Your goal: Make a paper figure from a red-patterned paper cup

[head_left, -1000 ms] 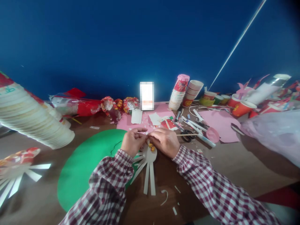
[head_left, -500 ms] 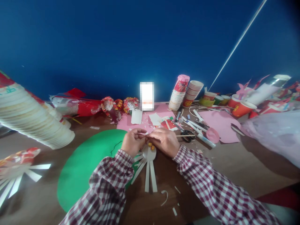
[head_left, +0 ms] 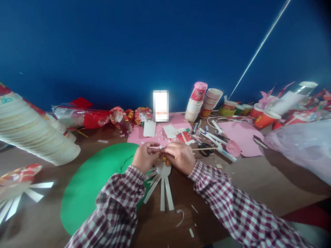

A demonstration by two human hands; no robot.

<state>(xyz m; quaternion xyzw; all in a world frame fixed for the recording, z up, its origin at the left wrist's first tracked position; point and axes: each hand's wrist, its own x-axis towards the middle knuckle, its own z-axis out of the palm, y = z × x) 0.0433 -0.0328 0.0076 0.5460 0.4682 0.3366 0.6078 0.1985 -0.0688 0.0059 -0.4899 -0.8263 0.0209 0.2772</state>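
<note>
My left hand (head_left: 146,157) and my right hand (head_left: 180,156) meet at the middle of the table, fingertips nearly touching. The right hand is closed round a thin wooden stick (head_left: 207,149), which juts out to its right. My left fingers are pinched at the meeting point; what they hold is too small to make out. Just below the hands lies a white paper cup cut into strips (head_left: 164,171), with small red and yellow pieces (head_left: 166,161) above its round base. A green sheet (head_left: 95,186) lies under my left forearm.
Stacked paper cups (head_left: 51,137) lean at the left, with more stacks (head_left: 194,103) at the back. Scissors (head_left: 205,149) and pens lie right of the hands. Pink paper (head_left: 243,137), a plastic bag (head_left: 302,144) and another cut cup (head_left: 23,187) are around.
The view has shifted slightly, moving most things a little to the left. The stick reaches slightly farther right of my right hand. Both hands keep nearly the same pose.
</note>
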